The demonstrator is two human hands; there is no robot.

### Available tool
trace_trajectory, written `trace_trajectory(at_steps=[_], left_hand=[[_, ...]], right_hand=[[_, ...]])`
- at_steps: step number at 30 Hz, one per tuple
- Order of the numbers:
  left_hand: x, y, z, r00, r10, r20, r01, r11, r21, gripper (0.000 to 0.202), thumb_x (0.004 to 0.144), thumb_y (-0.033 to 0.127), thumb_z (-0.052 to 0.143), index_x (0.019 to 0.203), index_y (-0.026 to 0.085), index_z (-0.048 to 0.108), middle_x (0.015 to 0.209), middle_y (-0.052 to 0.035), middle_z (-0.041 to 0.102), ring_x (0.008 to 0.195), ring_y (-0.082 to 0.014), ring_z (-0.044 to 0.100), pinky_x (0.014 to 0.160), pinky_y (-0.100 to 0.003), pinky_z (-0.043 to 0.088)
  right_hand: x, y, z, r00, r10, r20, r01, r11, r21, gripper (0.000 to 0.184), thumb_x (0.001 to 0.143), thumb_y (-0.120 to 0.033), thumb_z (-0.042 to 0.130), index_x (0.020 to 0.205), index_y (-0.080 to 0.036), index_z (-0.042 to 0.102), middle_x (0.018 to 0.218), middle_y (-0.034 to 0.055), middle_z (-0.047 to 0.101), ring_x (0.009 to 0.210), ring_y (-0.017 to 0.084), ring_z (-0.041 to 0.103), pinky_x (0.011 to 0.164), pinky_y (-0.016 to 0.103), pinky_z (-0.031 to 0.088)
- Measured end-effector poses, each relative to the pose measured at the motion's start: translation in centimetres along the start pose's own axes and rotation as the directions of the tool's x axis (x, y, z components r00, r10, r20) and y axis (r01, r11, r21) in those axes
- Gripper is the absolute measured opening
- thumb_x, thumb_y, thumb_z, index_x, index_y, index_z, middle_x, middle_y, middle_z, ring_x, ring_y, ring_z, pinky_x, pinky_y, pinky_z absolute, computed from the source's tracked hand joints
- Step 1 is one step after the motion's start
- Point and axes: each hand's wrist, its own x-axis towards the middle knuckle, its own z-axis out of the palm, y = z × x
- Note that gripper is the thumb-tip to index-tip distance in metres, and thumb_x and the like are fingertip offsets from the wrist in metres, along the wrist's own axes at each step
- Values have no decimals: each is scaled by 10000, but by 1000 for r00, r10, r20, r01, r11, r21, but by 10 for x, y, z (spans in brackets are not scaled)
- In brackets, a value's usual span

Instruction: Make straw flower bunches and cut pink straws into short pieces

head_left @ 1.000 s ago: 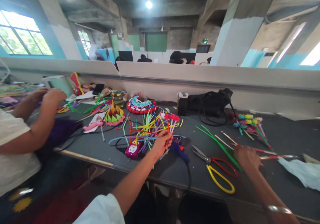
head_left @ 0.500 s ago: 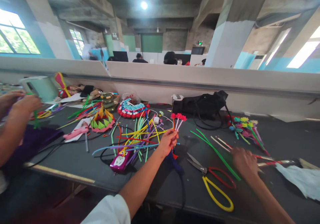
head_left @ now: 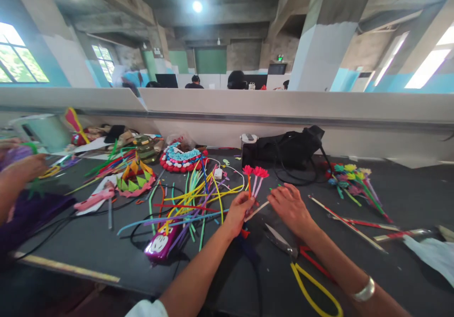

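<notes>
My left hand (head_left: 239,210) is closed round the stems of a few small red and pink pipe-cleaner flowers (head_left: 256,172), which it holds upright above the dark table (head_left: 88,241). Close beside it on the right, my right hand (head_left: 292,207) has its fingers bent down, pinching the end of a pale thin stick (head_left: 257,211) that runs toward my left hand. Scissors (head_left: 282,243) with red and yellow handles lie just under my right wrist. A loose pile of coloured pipe cleaners (head_left: 191,196) lies left of my left hand.
A co-worker's hands (head_left: 21,168) work at the far left. Also on the table are a pink gadget (head_left: 159,247), a paper crown (head_left: 136,179), a round beaded piece (head_left: 180,156), a black bag (head_left: 289,149), a flower bunch (head_left: 349,175), red sticks (head_left: 349,222) and white cloth (head_left: 431,253).
My right hand has moved left from the sticks at the right to beside my left hand. My left hand has lifted the flowers slightly. The view has shifted right.
</notes>
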Motion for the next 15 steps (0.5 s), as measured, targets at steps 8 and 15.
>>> trace_trajectory(at_steps=[8,15], left_hand=[[3,-14,7,986,140,-94,-125,980,154,374,732,507,694,787,172,535,563,77,392,481,-54,304,456,-196,236],[3,-17,6,979,184,-93,-169,975,147,363,736,500,694,818,171,564,653,43,475,578,-76,389,535,-199,301]], right_hand=[[19,-23,13,997,56,-60,-56,998,3,167,869,-89,542,967,-175,645,971,81,648,999,252,513,1059,456,258],[13,-30,21,977,121,-177,-101,988,116,187,892,-120,536,1014,-187,662,1014,69,656,1013,239,506,1072,455,265]])
